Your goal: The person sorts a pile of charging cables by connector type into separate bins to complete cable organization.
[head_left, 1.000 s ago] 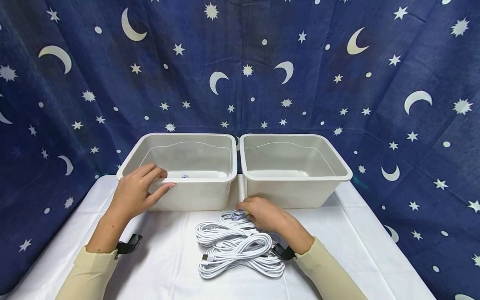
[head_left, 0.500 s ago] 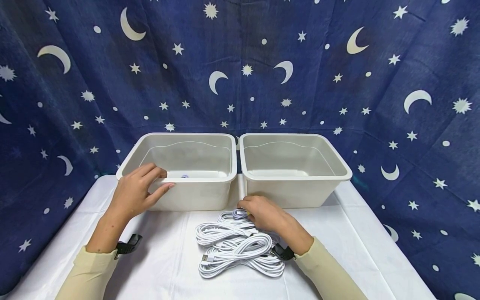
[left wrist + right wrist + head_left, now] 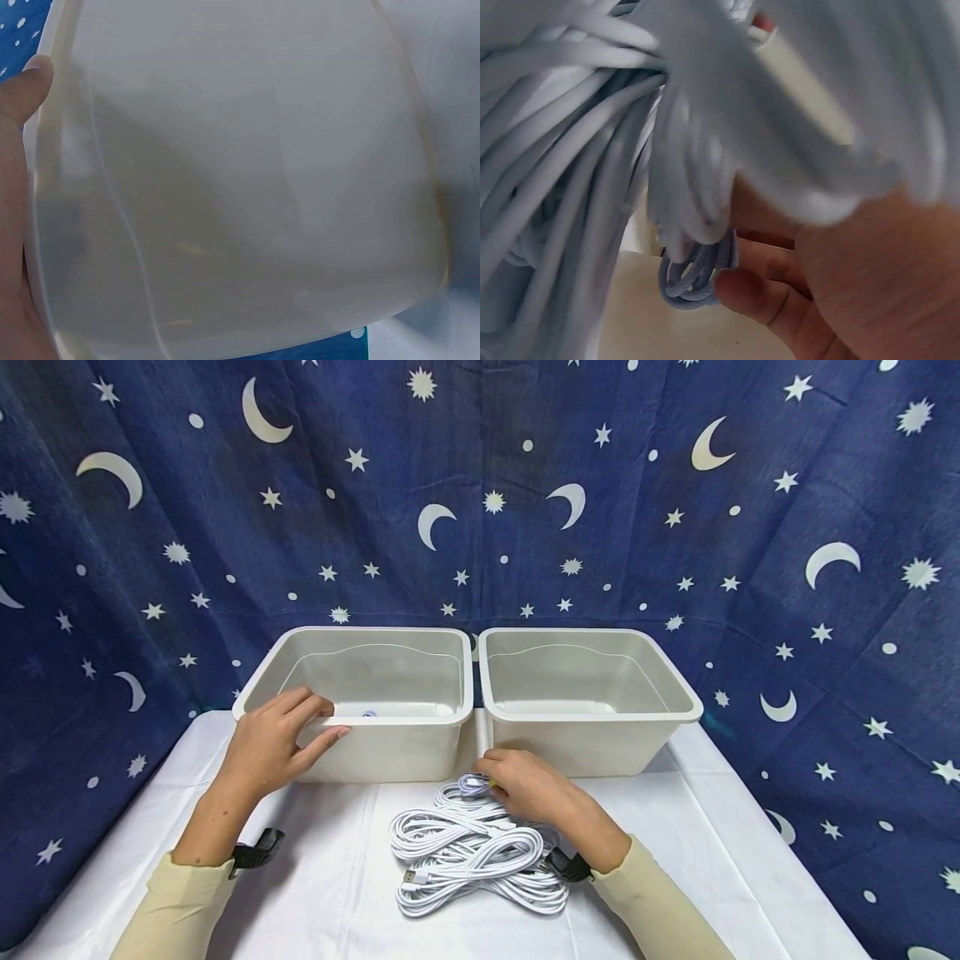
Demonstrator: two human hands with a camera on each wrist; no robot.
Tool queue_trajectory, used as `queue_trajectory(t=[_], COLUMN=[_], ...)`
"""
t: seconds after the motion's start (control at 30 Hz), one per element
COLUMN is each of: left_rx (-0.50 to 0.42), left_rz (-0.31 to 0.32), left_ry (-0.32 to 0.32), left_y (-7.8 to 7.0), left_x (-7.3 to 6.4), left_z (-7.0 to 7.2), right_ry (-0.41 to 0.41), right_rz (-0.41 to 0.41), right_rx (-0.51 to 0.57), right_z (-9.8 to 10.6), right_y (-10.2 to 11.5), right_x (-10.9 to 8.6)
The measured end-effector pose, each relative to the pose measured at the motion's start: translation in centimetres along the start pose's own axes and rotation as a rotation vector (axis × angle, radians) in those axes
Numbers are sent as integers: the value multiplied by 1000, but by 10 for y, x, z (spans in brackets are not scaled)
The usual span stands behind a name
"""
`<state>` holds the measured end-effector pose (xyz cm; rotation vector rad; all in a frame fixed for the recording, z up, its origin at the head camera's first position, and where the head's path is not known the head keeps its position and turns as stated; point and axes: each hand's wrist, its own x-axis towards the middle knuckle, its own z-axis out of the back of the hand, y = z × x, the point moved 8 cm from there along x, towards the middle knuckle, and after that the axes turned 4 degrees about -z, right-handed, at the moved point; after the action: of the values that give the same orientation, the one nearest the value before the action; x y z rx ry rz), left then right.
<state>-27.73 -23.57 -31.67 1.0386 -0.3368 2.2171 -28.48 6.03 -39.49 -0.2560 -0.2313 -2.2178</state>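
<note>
My left hand (image 3: 273, 743) holds the front rim of the left plastic bin (image 3: 393, 750), fingers over the edge and thumb outside. In the left wrist view, the thumb (image 3: 36, 79) lies at the rim beside the bin's wall (image 3: 225, 187). At the far end of a heap of white cables (image 3: 480, 868), my right hand (image 3: 528, 787) pinches a small coiled lavender cable (image 3: 472, 783). The right wrist view shows the thumb against the lavender loops (image 3: 694, 289), while blurred white cables (image 3: 562, 150) hide part of the hand. A bit of yellow shows near the right fingertips.
Beside the left bin stands a matching right bin (image 3: 592, 747), a narrow gap between them. A small lavender piece (image 3: 369, 713) lies on the left bin's floor. White cloth (image 3: 315, 877) covers the table, and a blue curtain (image 3: 480, 468) with moons and stars hangs close behind the bins.
The lavender coil and my right fingertips have shifted slightly to the left and away from me. My left hand stays on the bin's rim.
</note>
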Motion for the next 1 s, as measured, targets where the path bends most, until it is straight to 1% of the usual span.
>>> queue_trajectory(t=[0.2, 0.4, 0.63, 0.87, 1.0], left_rx=[1, 3, 9, 12, 12], left_rz=[1, 0, 3, -1, -5], left_ry=[-1, -1, 3, -4, -9], left_y=[0, 0, 0, 0, -1], left_x=[0, 0, -1, 0, 0], left_z=[0, 0, 0, 1, 1], right_ry=[-9, -70, -196, -378, -440], right_rz=[-6, 23, 79, 152, 169], right_rx=[-5, 4, -43, -36, -18], right_z=[8, 25, 48, 73, 86], right_y=[5, 17, 35, 47, 49], right_x=[-1, -2, -5, -9, -10])
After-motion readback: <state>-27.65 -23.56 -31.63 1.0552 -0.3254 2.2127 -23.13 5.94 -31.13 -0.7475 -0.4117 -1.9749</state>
